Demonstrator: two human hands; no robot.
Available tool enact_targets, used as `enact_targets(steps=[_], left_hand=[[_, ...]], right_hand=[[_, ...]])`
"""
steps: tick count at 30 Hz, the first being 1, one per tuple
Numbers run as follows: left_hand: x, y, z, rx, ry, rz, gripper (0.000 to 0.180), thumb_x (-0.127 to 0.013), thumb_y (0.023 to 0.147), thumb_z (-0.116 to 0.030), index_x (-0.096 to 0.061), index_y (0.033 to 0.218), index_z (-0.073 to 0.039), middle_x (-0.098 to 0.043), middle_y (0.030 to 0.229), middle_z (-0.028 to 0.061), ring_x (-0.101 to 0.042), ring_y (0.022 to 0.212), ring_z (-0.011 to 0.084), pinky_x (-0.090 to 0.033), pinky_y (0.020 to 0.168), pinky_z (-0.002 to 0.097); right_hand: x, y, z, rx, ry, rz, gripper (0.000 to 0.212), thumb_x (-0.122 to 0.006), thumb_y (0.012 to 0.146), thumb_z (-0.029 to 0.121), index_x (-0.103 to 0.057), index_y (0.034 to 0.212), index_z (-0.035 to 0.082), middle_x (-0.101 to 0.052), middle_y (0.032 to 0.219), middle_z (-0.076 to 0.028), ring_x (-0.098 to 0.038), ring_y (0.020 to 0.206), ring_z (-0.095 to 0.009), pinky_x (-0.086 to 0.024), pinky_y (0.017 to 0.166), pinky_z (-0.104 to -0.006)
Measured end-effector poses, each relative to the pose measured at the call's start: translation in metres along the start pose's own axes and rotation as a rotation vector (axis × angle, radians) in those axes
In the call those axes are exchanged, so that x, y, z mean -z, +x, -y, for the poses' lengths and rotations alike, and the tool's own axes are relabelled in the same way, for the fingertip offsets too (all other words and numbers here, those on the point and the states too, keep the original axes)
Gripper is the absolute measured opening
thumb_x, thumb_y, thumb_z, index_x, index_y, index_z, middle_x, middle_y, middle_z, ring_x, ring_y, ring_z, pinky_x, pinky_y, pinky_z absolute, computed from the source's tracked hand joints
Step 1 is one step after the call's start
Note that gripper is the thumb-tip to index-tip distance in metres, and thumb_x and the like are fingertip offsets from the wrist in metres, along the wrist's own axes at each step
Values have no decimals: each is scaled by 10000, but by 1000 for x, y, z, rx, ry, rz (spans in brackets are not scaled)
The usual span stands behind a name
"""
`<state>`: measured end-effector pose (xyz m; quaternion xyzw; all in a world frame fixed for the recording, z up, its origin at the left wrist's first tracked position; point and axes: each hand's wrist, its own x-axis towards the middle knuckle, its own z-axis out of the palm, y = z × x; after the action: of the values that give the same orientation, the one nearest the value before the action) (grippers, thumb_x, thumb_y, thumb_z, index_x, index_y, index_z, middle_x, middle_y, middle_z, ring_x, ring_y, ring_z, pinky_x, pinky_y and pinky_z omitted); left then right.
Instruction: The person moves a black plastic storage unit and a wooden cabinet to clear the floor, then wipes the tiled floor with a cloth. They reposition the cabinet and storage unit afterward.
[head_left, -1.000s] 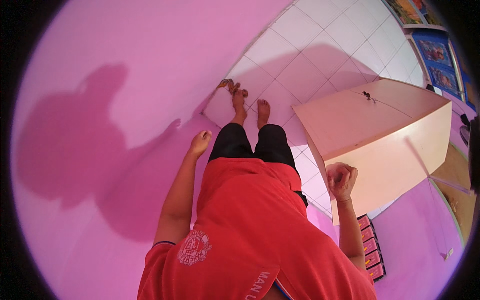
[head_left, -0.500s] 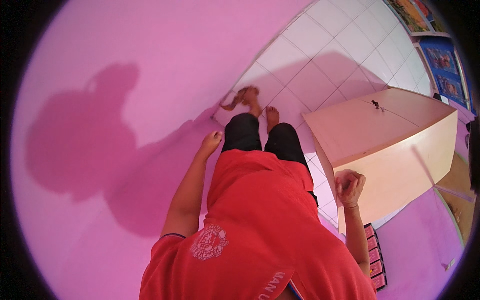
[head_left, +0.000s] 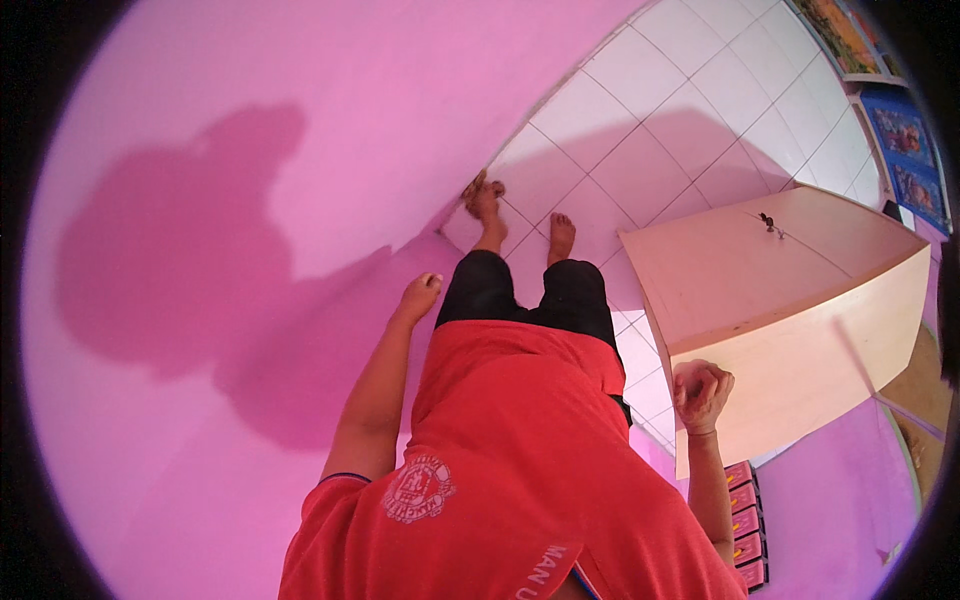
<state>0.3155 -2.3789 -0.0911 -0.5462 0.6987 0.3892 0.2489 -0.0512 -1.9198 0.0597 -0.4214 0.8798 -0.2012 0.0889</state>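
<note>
My left hand (head_left: 421,296) hangs beside my left thigh, near the pink wall, its fingers curled in loosely with nothing seen in them. On the other side, my right hand (head_left: 704,396) is raised in front of the cabinet's pale side. Its fingers are bent but apart, and I see nothing held there. My left foot (head_left: 487,203) is on a brown cloth (head_left: 474,185) at the foot of the wall. The foot hides part of that cloth. My right foot (head_left: 562,236) stands bare on the tiles.
White floor tiles (head_left: 625,80) run along the pink wall (head_left: 400,90), which carries my shadow. A low peach wooden cabinet (head_left: 740,270) with keys (head_left: 770,225) in its lock stands to my right. Behind it are a blue picture panel (head_left: 905,155) and a row of pink boxes (head_left: 745,525).
My left foot has drawn back a little toward the wall with the cloth, and more of my right foot shows. The view has shifted slightly; both hands keep nearly the same pose.
</note>
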Motion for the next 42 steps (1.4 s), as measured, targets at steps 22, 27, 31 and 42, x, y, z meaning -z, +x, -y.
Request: enact_targets(steps=[22,27,31,42], left_hand=[[2,36,-30,-116,-69,28,446,-478,946,-395,-616,1112,-4,-642,1072,235,-616,1015,368,-464,884,424],[21,17,2,3,16,58,440,-479,944,-400,-614,1116,-19,-640,1070,237,-607,1018,389,-465,878,432],[41,13,-3,-9,119,68,445,-474,946,-406,-610,1117,-18,-644,1058,235,-606,1013,401,-467,864,437],[23,3,-40,-42,-79,49,447,-489,959,-412,-614,1055,6,-670,926,135,-623,885,224,-471,815,369]], right_hand=[[0,-1,5,-27,-6,32,351,-642,853,369,-492,981,79,-535,987,-124,-488,865,-312,-381,764,-455],[2,2,6,-18,-9,18,335,-647,858,344,-490,958,66,-523,961,-137,-485,859,-313,-388,755,-449],[1,1,5,-22,-12,17,325,-641,863,340,-485,945,66,-514,951,-140,-483,857,-316,-392,756,-451],[1,2,5,-1,-21,2,315,-636,858,364,-483,949,105,-547,965,-94,-496,848,-281,-371,739,-439]])
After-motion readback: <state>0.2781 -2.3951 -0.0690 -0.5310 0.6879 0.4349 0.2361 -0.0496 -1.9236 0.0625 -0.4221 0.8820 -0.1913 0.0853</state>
